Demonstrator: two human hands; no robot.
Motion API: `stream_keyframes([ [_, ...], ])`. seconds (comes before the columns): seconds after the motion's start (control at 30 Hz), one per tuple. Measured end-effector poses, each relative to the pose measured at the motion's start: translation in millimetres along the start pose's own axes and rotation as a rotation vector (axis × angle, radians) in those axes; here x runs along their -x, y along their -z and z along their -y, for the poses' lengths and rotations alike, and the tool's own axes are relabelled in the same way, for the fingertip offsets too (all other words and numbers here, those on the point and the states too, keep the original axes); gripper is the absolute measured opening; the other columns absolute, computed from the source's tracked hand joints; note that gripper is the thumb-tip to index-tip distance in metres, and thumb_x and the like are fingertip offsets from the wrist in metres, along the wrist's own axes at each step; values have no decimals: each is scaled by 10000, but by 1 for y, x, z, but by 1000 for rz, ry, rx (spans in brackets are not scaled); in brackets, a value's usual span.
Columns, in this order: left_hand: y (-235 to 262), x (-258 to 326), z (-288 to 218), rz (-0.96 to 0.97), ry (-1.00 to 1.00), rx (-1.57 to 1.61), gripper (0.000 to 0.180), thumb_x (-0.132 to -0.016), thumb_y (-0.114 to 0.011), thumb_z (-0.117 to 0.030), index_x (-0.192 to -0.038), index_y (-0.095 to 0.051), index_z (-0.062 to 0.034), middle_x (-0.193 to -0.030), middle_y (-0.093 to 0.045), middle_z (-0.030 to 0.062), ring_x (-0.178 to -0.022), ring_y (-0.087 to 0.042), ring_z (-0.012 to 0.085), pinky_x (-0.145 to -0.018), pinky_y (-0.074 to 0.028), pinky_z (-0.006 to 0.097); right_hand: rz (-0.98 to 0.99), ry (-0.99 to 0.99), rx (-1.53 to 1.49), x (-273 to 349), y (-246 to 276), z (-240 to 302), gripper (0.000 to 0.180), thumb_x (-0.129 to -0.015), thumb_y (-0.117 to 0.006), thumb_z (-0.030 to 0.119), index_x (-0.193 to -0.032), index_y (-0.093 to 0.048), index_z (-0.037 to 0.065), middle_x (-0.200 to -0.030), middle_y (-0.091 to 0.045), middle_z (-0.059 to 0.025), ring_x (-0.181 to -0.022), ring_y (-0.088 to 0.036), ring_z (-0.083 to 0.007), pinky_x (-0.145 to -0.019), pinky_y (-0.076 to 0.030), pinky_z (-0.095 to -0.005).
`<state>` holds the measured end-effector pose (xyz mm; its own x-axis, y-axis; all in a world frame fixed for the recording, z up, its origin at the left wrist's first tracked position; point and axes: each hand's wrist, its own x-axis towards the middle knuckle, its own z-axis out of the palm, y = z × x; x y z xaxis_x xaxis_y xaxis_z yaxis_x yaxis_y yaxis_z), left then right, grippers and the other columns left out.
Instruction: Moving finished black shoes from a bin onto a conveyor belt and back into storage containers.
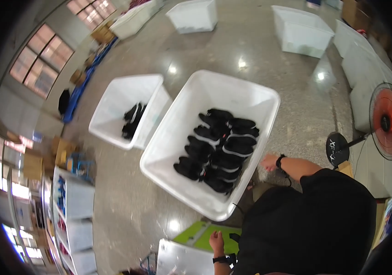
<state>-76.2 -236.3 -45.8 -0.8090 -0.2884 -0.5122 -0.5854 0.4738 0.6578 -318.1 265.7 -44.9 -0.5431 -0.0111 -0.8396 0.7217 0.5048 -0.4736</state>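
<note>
A large white plastic bin stands in front of me. Inside it, black shoes with pale sole edges lie in rows. My right hand is beside the bin's right wall, a strap on its wrist. Its fingers are too small to read, and I cannot tell whether it touches the wall. Lower down, my left hand hangs with loosely curled fingers and nothing visible in it. It is nearest to a green panel and a white surface. That wrist wears a dark band.
A second white bin with a few black shoes adjoins on the left. More white bins stand farther off. On the right are a red fan and its black base. White shelving bins line the left.
</note>
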Motion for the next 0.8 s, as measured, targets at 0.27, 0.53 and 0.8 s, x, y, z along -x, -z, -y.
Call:
stream_keyframes([
  [0.27, -9, -143, 5, 199, 30, -11, 435, -926, -604, -362, -1213, -625, -35, -1032, -709, 87, -938, -672, 281, -772, -498, 440, -29, -12, 37, -28, 34, -5, 393, -876, -692, 380, -896, -689, -13, -770, -691, -105, -642, -676, -209, -555, -535, -342],
  [0.53, 0, -277, -58, 413, 420, 487, 561, -920, -584, -417, -1385, -480, -120, -1372, -552, 111, -1224, -541, 318, -1002, -429, 526, -73, -69, -2, -42, 45, 37, 445, -812, -702, 421, -754, -686, -21, -586, -597, -92, -489, -578, -215, -448, -454, -360],
  [0.8, -120, -374, -194, 730, -119, -106, 568, -904, -596, -419, -1379, -492, -126, -1383, -548, 109, -1255, -516, 318, -1037, -393, 530, -243, -198, -363, -94, 71, 13, 494, -853, -629, 371, -826, -690, -119, -682, -677, -188, -561, -674, -286, -514, -542, -381],
])
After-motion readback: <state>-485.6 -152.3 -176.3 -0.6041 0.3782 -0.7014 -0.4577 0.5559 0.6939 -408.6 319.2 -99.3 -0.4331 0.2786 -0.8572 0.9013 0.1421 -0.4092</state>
